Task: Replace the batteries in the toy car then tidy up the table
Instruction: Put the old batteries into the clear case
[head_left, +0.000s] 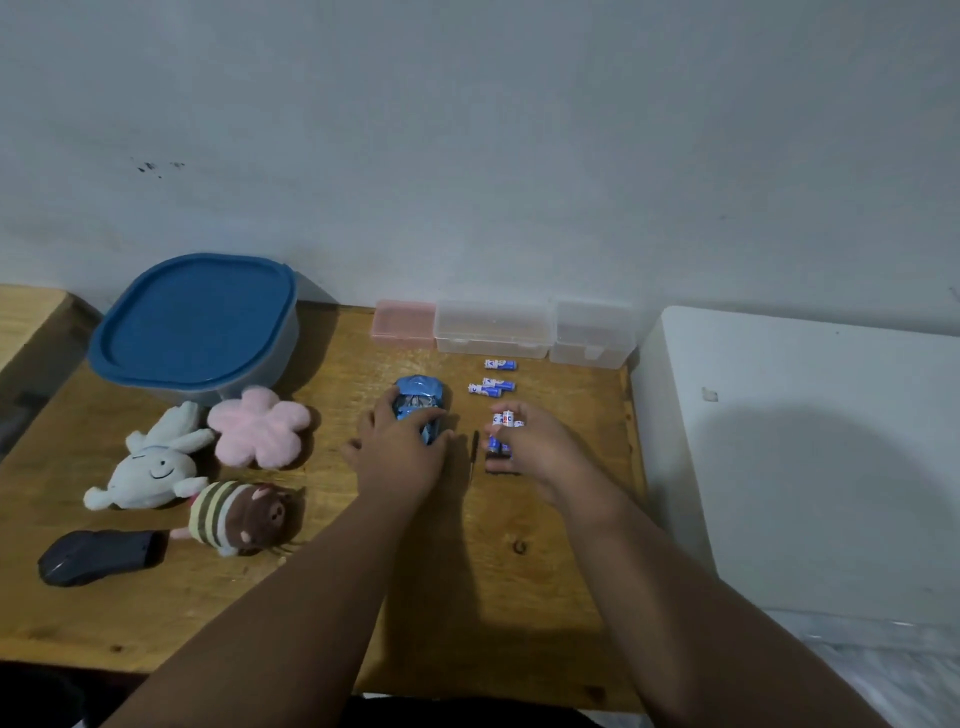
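Observation:
A blue toy car (420, 397) sits on the wooden table (467, 597), nose toward the wall. My left hand (402, 452) lies over its rear half, fingers wrapped around it. Just right of it, my right hand (540, 444) pinches a bunch of blue-and-white batteries (506, 420), with more of them under the fingers. Three loose batteries (491, 387) lie beyond, toward the wall. A thin dark screwdriver (474, 457) lies between my hands. A small black piece (501, 464) shows under my right hand.
Along the wall stand a pink box (403, 323) and two clear boxes (493, 327), (592, 332). A blue-lidded tub (195, 325) stands back left. In front of it lie a pink flower plush (260, 426), a white plush (150, 462), a striped plush (239, 517) and a black mouse (98, 556). A white surface (805, 457) adjoins on the right.

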